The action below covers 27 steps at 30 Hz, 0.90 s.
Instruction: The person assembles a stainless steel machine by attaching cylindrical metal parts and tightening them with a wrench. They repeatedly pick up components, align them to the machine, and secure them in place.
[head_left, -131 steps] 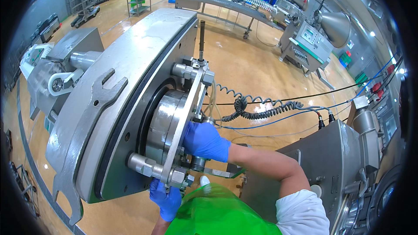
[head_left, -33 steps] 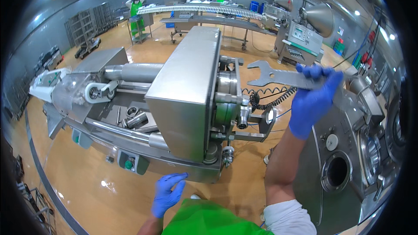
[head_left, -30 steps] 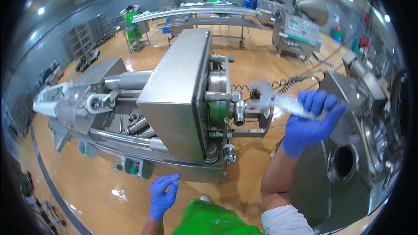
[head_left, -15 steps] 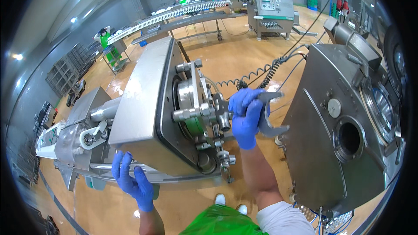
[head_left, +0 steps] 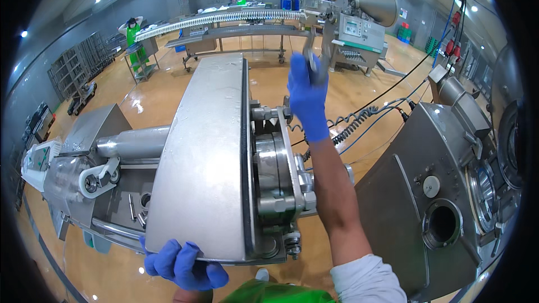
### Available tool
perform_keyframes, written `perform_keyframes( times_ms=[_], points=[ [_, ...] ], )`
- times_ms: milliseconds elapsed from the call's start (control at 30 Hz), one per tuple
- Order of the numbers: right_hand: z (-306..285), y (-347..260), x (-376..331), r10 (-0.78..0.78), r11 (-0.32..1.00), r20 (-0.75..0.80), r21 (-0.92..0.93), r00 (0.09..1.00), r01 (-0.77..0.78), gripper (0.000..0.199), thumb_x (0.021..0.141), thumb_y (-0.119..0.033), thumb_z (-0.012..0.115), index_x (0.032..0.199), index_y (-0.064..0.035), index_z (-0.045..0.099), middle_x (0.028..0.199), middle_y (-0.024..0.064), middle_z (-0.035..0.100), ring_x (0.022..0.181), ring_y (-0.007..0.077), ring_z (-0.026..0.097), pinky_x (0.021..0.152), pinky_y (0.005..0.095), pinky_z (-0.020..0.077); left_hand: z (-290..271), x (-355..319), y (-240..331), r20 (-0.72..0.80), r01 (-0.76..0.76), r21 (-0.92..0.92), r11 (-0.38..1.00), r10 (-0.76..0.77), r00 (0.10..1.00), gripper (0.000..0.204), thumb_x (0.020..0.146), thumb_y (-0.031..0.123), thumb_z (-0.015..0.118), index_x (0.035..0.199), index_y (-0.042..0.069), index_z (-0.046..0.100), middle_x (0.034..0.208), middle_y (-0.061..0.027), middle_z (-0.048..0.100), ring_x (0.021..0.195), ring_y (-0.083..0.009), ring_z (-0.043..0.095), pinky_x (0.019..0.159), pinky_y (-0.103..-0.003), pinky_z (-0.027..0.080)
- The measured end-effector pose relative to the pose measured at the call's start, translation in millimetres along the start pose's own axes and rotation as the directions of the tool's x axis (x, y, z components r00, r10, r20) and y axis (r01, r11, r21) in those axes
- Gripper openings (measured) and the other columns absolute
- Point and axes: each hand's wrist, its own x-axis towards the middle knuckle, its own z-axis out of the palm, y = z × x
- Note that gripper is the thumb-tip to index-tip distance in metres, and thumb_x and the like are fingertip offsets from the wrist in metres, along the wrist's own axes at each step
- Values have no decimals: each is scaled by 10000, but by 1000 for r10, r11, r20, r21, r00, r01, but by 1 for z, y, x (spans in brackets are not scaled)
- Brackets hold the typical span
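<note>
Wrench (head_left: 315, 50) raised in right hand (head_left: 307, 98); housing (head_left: 205, 157) below.

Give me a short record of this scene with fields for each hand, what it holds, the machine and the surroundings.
Left hand: blue-gloved left hand grips the near lower edge of the big steel plate.
Right hand: blue-gloved right hand raised, shut on a wrench.
Machine: round flange with bolts sits beside the plate, below the right forearm.
Right side: steel cabinet with a round opening.
Cable: coiled cord runs behind the arm.
Background: long conveyor; a person in a green apron stands far left.
</note>
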Motion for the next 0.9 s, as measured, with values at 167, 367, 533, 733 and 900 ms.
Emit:
perform_keyframes(
  times_ms=[167, 367, 533, 733, 900],
  points=[
    [18, 2, 10, -13, 999, -132, -48, 991, 7, 283, 943, -256, 576, 748, -58, 523, 599, -54, 397, 559, 44, 365, 493, 250, 298, -18, -1, -8, 53, -81, 115, 990, 76, 996, 345, 817, 324, 409, 951, 50, 571, 1018, -101, 551, 951, -257, 487, 894, -416, 312],
    [-40, -66, 13, -172, 973, -71, 147, 983, 181, 210, 946, -198, 558, 791, -57, 560, 646, -40, 408, 533, 65, 373, 499, 231, 342, 0, 18, 6, 23, 112, 46, 993, -113, 993, 346, 714, 329, 499, 939, 114, 648, 1003, -76, 544, 952, -238, 393, 905, -398, 339],
    [-67, -210, -95, -332, 873, 193, 434, 923, 223, 391, 915, -328, 552, 664, -120, 337, 560, -14, 316, 490, 98, 282, 484, 254, 265, -5, 19, 13, 62, 143, 70, 987, -147, 987, 303, 760, 192, 496, 992, 47, 627, 1040, -86, 570, 1032, -231, 441, 962, -397, 304],
    [-49, -196, -162, -349, 931, 168, 174, 922, 321, 384, 918, -471, 530, 806, -133, 386, 550, -22, 344, 475, 90, 310, 486, 240, 263, -4, 20, 23, 63, 247, 55, 967, -250, 966, 277, 789, 183, 507, 1011, 80, 636, 1044, -66, 572, 1050, -226, 426, 985, -403, 298],
    [-40, -173, -150, -61, 991, 111, 125, 992, 47, 313, 891, -354, 572, 804, -101, 409, 575, -10, 355, 492, 101, 330, 481, 259, 282, -4, 17, 16, 52, 179, 102, 979, -185, 981, 289, 807, 236, 493, 1000, 80, 642, 1037, -76, 580, 991, -232, 447, 950, -394, 307]
  ],
)
